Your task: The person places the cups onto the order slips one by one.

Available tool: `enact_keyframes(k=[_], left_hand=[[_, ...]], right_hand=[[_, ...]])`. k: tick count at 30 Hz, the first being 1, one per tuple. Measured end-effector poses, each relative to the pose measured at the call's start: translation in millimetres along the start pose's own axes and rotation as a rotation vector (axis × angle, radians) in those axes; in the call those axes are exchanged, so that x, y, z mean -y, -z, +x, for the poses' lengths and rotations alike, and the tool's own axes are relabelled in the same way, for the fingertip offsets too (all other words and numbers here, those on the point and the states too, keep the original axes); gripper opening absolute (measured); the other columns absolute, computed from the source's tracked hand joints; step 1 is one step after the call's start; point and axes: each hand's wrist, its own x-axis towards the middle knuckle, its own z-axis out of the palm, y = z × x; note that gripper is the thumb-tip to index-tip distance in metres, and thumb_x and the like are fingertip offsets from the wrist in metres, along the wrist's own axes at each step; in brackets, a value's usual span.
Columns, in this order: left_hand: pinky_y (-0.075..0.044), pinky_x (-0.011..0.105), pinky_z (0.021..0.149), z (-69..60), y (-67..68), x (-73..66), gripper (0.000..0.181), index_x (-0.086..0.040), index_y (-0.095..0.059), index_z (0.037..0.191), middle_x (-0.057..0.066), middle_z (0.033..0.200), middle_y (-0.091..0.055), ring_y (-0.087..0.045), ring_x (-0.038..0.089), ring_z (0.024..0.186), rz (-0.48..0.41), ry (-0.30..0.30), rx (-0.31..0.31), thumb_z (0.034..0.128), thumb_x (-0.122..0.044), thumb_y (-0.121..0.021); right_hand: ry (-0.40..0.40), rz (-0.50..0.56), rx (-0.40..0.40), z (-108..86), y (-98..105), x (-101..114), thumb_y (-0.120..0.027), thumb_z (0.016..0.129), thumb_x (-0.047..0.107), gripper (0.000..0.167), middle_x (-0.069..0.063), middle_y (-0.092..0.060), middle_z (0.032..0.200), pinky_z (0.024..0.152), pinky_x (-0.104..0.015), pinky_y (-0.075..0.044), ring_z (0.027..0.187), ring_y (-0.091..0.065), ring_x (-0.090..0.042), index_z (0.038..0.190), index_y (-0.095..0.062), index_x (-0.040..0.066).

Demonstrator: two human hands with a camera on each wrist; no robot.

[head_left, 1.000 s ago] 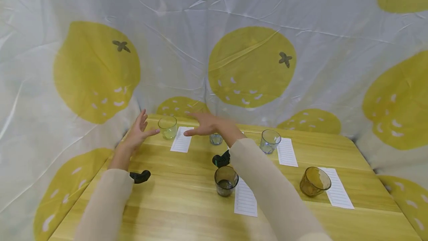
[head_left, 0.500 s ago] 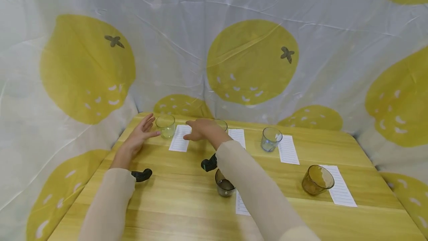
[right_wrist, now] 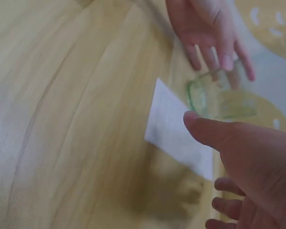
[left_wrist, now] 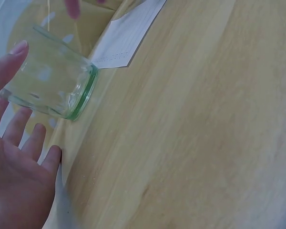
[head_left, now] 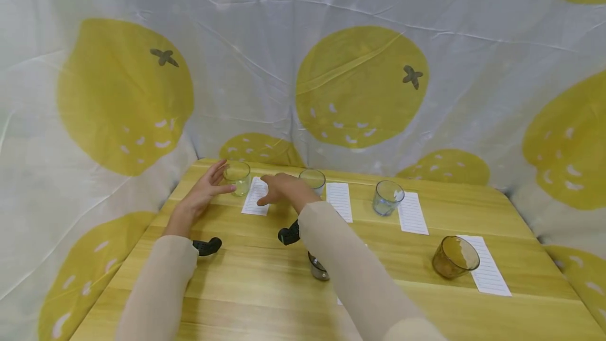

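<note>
A clear, green-tinted glass [head_left: 238, 179] stands upright at the table's back left. My left hand [head_left: 202, 193] is at its left side, fingers extended and thumb in front; in the left wrist view the fingers [left_wrist: 26, 131] lie beside the glass [left_wrist: 57, 78], and I cannot tell whether they touch it. Above a lined paper slip [head_left: 255, 196] to the glass's right, my right hand [head_left: 284, 189] hovers with thumb and fingers apart, holding nothing. In the right wrist view, its thumb [right_wrist: 214, 131] points toward the glass, which is a little way off.
Behind my right hand stands another clear glass [head_left: 312, 178]. Farther right are a bluish glass [head_left: 387, 200] and an amber glass [head_left: 454, 258]. A dark glass [head_left: 318, 270] is partly hidden by my right sleeve. Paper slips [head_left: 412, 213] lie beside them. A lemon-print curtain [head_left: 246, 83] borders the table.
My left hand has moved right and closer to the green-tinted glass. My right hand has come left and lower, uncovering the clear glass behind it. The view has shifted slightly.
</note>
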Motion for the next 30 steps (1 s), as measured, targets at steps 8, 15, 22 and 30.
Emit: enact_keyframes(k=[8,15,22,30], left_hand=[[-0.007,0.052,0.123,7.5,-2.5,2.2,0.09,-0.004,-0.009,0.166,0.018,0.17,-0.013,-0.004,0.035,0.156,-0.02,-0.016,0.006,0.0975,0.005,-0.067],[-0.016,0.059,0.121,7.6,0.2,4.3,0.086,-0.008,-0.015,0.166,0.019,0.168,-0.021,-0.016,0.047,0.151,0.013,0.029,0.0,0.099,-0.001,-0.069],[-0.03,0.046,0.118,6.0,0.8,6.4,0.082,-0.006,-0.022,0.165,0.022,0.164,-0.031,-0.023,0.046,0.149,0.024,0.019,0.01,0.0987,-0.004,-0.07],[-0.046,0.019,0.097,8.5,-0.2,9.8,0.078,-0.005,-0.026,0.163,0.021,0.162,-0.032,-0.031,0.044,0.146,-0.03,0.01,-0.007,0.0986,-0.001,-0.07]], right_hand=[[-0.03,0.103,0.002,-10.8,-13,-16,-0.061,0.1,0.058,0.083,-0.006,-0.024,0.169,0.116,-0.058,-0.032,0.152,-0.028,-0.028,0.167,-0.018,0.033],[0.023,0.014,-0.065,-6.7,-24,-12,-0.065,0.1,0.052,0.077,-0.011,-0.032,0.162,0.111,-0.053,-0.04,0.145,-0.037,-0.032,0.164,-0.033,0.025],[0.016,0.052,-0.078,-2.3,-31,-10,-0.069,0.099,0.048,0.076,-0.012,-0.025,0.167,0.115,-0.053,-0.035,0.15,-0.03,-0.034,0.163,-0.036,0.023],[0.026,0.07,-0.107,1.8,-36,-17,-0.068,0.099,0.05,0.077,-0.01,-0.021,0.169,0.116,-0.053,-0.033,0.152,-0.025,-0.032,0.163,-0.036,0.024]])
